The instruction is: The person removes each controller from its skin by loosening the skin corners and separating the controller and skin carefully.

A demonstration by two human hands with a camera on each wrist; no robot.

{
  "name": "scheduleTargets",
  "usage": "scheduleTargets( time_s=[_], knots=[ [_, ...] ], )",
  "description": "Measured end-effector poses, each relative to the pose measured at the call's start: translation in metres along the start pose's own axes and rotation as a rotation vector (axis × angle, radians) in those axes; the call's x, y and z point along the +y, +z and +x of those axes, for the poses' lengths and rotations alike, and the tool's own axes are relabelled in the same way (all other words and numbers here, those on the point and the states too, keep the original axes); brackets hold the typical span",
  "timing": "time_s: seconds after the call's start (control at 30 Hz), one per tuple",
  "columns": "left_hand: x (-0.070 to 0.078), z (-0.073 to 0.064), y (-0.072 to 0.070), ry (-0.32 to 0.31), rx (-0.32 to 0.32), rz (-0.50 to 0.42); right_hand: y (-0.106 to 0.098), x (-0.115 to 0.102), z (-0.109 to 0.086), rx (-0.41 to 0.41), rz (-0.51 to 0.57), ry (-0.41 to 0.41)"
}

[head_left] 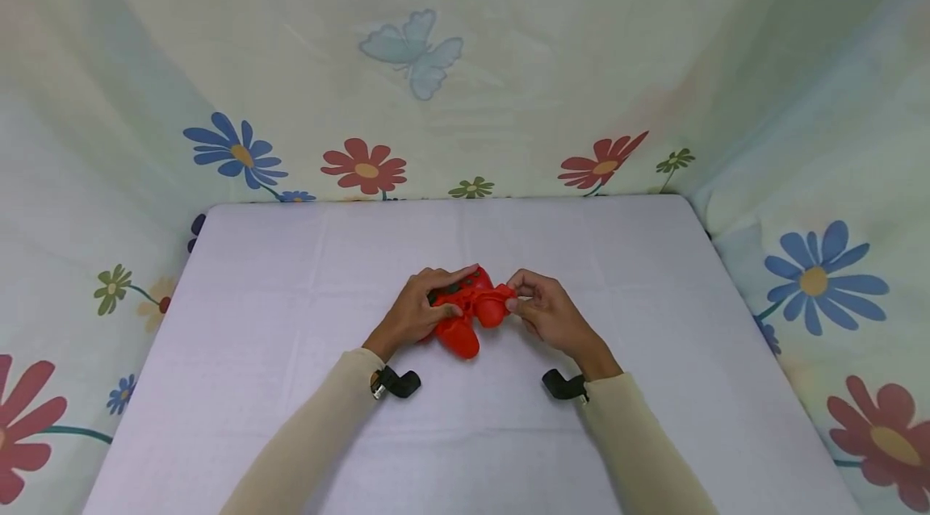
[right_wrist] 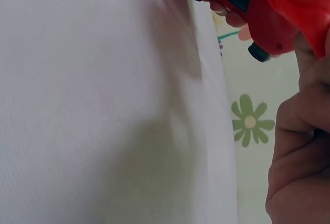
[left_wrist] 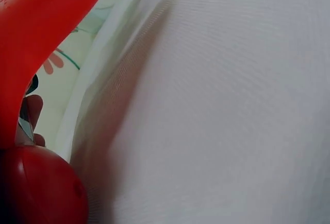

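Over the middle of the table, both hands are on a red game controller (right_wrist: 268, 26) and a stretchy red rubbery cover (head_left: 490, 309) that partly wraps it. The left hand (head_left: 417, 307) grips the controller from the left, its thumb lying across the front. At the right end, the right hand (head_left: 546, 309) pinches the edge of the cover between thumb and fingers. In the left wrist view, the brighter cover (left_wrist: 51, 18) stretches away above a darker, rounded controller grip (left_wrist: 44, 188). A dark label panel on the controller's underside shows in the right wrist view.
A white cloth covers the table (head_left: 465, 450). Curtains printed with flowers and a butterfly (head_left: 417, 55) hang behind it and at both sides. Each wrist wears a small black camera, such as the left one (head_left: 401, 383).
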State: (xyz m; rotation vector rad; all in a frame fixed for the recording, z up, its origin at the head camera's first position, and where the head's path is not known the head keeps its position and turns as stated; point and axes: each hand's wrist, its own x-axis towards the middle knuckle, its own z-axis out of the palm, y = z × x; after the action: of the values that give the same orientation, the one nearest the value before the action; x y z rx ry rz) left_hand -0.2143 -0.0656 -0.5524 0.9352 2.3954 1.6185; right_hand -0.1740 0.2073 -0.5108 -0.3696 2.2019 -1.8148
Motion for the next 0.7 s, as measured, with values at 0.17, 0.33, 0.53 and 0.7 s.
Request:
scheduleTargets(
  time_s=[0.17,0.33,0.53,0.7],
  knots=[
    [0.002,0.002,0.002,0.019,0.005,0.013,-0.005,0.001,-0.005,-0.015,-0.004,-0.018],
    [0.004,0.004,0.000,-0.056,0.009,0.122,-0.007,0.002,-0.008,-0.053,-0.029,-0.015],
    [0.010,0.004,-0.004,-0.089,-0.090,0.222,-0.016,0.005,-0.012,0.013,-0.100,-0.005],
    [0.013,0.005,-0.007,-0.067,-0.138,0.235,-0.020,0.007,-0.014,-0.037,-0.136,0.007]
  ],
)
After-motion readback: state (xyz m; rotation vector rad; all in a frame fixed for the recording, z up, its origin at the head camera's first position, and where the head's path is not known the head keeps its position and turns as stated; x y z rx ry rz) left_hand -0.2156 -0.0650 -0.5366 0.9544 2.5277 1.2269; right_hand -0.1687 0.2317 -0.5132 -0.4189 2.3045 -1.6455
